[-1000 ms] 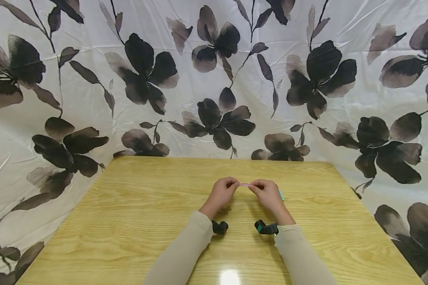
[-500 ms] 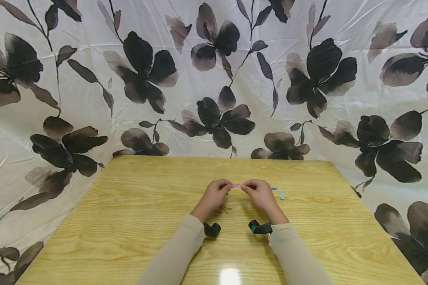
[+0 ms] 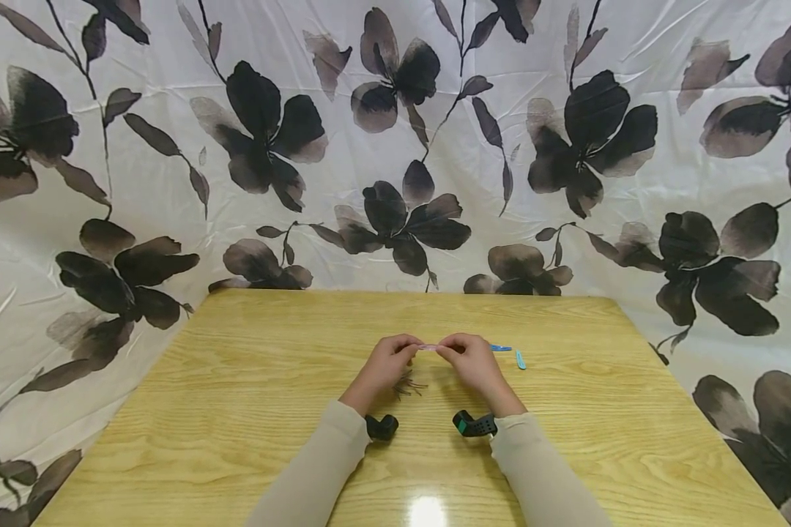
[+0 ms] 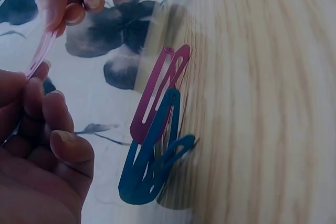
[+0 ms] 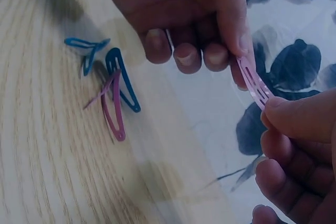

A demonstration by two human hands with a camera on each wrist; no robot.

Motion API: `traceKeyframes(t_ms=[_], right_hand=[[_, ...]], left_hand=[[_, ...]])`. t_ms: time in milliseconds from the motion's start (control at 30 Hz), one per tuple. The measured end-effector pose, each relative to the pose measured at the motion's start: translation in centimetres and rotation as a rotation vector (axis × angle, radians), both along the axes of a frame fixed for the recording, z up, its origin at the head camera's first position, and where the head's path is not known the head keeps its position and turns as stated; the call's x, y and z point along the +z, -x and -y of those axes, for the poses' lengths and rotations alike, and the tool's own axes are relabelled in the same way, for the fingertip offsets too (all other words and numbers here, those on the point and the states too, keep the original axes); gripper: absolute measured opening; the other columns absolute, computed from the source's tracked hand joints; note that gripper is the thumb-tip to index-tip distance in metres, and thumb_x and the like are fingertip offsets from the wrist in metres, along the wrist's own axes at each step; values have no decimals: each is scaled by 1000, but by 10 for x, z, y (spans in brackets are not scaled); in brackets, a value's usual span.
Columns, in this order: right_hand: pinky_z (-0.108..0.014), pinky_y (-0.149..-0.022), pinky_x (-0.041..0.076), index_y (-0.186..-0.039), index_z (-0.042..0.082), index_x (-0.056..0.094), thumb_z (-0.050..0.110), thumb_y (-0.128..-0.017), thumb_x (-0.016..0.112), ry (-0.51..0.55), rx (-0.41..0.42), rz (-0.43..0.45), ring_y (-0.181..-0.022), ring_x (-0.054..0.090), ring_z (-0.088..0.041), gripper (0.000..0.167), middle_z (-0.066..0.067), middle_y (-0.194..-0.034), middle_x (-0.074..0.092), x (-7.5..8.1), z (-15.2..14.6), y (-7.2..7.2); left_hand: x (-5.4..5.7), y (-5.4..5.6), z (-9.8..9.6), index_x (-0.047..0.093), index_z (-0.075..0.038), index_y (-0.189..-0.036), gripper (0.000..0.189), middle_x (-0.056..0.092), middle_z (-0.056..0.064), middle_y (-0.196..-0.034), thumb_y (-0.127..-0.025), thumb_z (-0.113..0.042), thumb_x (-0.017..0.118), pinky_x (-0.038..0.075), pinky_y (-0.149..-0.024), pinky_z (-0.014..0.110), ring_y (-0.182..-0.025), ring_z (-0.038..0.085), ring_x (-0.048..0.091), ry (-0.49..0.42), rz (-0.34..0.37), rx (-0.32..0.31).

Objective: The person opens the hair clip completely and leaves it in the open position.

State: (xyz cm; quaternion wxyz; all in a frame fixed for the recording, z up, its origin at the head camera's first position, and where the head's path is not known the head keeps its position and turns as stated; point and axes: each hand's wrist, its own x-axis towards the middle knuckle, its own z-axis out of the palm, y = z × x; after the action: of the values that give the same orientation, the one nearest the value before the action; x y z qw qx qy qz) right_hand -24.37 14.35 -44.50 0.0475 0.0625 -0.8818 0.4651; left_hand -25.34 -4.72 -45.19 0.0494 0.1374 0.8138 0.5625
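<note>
A pale pink snap hair clip [image 5: 254, 83] is stretched between my two hands above the table. My left hand [image 3: 384, 364] pinches one end of it between thumb and fingertips. The other end is pinched by my right hand [image 3: 473, 361]. Beyond the right hand lie a blue hair clip [image 3: 500, 348] and a light-blue one [image 3: 521, 359]. By my left hand sits a cluster of thin brownish pieces [image 3: 410, 383], too small to make out. In the right wrist view, a darker pink clip [image 5: 113, 108] rests with blue clips [image 5: 124, 81] on the wood.
The wooden table [image 3: 270, 395] fills the lower view. Behind it and at both sides hangs a white cloth [image 3: 474, 271] with dark flowers. Each wrist carries a black camera, the left camera [image 3: 382, 427] and the right camera [image 3: 472, 424].
Both hands have shifted left and slightly toward me, still holding the pink hair clip. The blue clip and more of the brownish pieces have come into sight.
</note>
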Motion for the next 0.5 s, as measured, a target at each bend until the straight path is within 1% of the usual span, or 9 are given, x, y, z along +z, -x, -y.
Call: traceKeyframes(t_ms=[133,267,333,400,500], right_hand=[[-32,-71,49,-96,17,73,26,-94,65,7,15,-3,-83,60,-15,13,0,-96,70,0,2,-2],[-30,-68,48,-96,16,73,24,-94,65,6,31,-13,-79,59,-14,12,0,-93,69,-1,3,-2],[-30,-67,48,-96,16,73,24,-94,65,8,36,-19,-77,58,-15,12,-1,-92,69,-2,3,-2],[-31,-67,48,-96,16,73,24,-94,64,14,42,-22,-76,58,-15,12,-1,-92,69,-2,3,-2],[-31,-67,47,-97,16,73,24,-95,64,27,48,-16,-77,57,-16,12,-2,-92,69,-1,3,-3]], left_hand=[[-3,0,3,69,-12,-111,24,62,22,-104,-103,-20,48,43,-67,30,-78,24,52,-15,10,-13],[-3,0,6,69,-10,-112,25,59,25,-95,-103,-19,48,41,-64,29,-70,21,47,-40,22,-29],[-2,0,7,69,-9,-113,26,57,22,-87,-103,-19,47,39,-61,28,-63,18,42,-68,41,-37],[-2,0,8,69,-8,-113,26,54,16,-79,-103,-18,47,37,-58,26,-58,16,38,-101,62,-44],[-2,1,9,68,-5,-114,27,50,8,-72,-103,-17,47,35,-55,26,-54,14,35,-144,88,-59]])
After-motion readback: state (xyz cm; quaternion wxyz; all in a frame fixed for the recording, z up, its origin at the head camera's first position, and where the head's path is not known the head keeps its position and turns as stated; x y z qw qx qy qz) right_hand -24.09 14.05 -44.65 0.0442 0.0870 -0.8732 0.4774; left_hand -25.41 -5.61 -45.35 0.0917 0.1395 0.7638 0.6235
